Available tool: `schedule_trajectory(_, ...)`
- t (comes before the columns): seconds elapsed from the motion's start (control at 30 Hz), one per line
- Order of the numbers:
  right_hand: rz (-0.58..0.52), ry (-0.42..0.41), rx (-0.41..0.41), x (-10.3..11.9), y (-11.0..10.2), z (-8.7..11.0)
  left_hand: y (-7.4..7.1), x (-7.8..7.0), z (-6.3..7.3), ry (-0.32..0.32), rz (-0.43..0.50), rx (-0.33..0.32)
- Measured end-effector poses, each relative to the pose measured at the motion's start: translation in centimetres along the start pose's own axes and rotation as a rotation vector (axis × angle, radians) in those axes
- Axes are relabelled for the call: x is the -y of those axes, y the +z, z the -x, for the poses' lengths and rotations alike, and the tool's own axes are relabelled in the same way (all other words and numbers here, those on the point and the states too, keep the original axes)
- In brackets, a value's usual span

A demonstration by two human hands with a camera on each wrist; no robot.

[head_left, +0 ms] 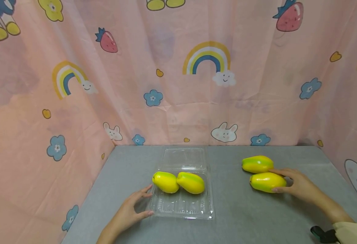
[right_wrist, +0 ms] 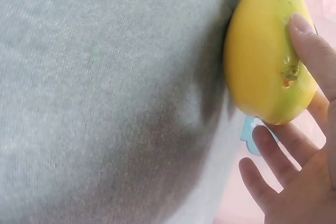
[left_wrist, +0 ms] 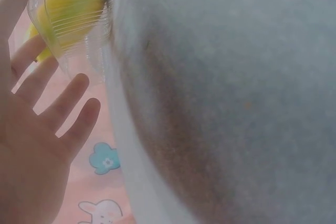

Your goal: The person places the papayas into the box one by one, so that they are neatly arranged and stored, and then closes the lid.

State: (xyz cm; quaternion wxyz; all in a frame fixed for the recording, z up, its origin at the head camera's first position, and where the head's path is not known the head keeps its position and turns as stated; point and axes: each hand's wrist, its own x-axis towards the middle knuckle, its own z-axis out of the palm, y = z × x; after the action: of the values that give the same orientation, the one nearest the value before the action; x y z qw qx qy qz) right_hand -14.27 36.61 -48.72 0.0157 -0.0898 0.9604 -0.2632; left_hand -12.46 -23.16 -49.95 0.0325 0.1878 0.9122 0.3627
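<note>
In the head view two glossy yellow-green papayas, a left one [head_left: 166,183] and a right one [head_left: 191,183], lie side by side in a clear plastic clamshell box [head_left: 183,211] with its lid raised at the back. My left hand [head_left: 129,211] is at the box's left edge, fingers spread and thumb apart; whether it touches the rim I cannot tell. On the right, my right hand [head_left: 300,186] holds the nearer papaya [head_left: 267,182] between thumb and fingers. In the right wrist view the thumb lies along this papaya [right_wrist: 262,51]. Another papaya [head_left: 258,164] lies just behind it.
Everything stands on a grey tabletop [head_left: 233,217]. A pink patterned curtain [head_left: 178,118] hangs behind the table and at both sides. A dark strap-like object [head_left: 323,234] sits by the right sleeve [head_left: 352,232].
</note>
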Motion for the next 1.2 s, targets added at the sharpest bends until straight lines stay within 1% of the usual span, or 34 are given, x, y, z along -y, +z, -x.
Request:
schedule_trajectory(0.13,0.009,-0.004,-0.007,0.2,-0.1,0.0,0.0,0.0,0.0,-0.024,0.012,0.009)
schedule_trajectory(0.4,0.004,-0.016,-0.01,0.6,-0.3,-0.1,0.1,0.0,0.1,-0.012,0.026,0.005)
schedule_trajectory(0.53,0.006,-0.038,-0.018,0.9,-0.4,-0.2,0.1,0.0,0.1,-0.029,0.034,0.01)
schedule_trajectory(0.6,0.01,-0.036,-0.014,1.0,-0.3,-0.2,0.1,0.1,0.1,-0.032,0.03,0.011)
schedule_trajectory(0.87,0.034,-0.023,-0.024,1.8,-0.3,-0.1,0.3,0.1,0.0,0.016,0.007,-0.003)
schedule_trajectory(0.97,0.039,-0.009,-0.016,2.3,-0.3,-0.1,0.3,0.1,0.0,0.021,0.006,-0.002)
schedule_trajectory(1.07,0.04,0.0,-0.009,2.5,-0.2,-0.2,0.2,0.1,-0.1,0.004,0.018,0.006)
schedule_trajectory(1.2,0.032,0.006,-0.012,2.8,-0.1,-0.2,0.2,0.2,-0.2,0.004,0.018,0.01)
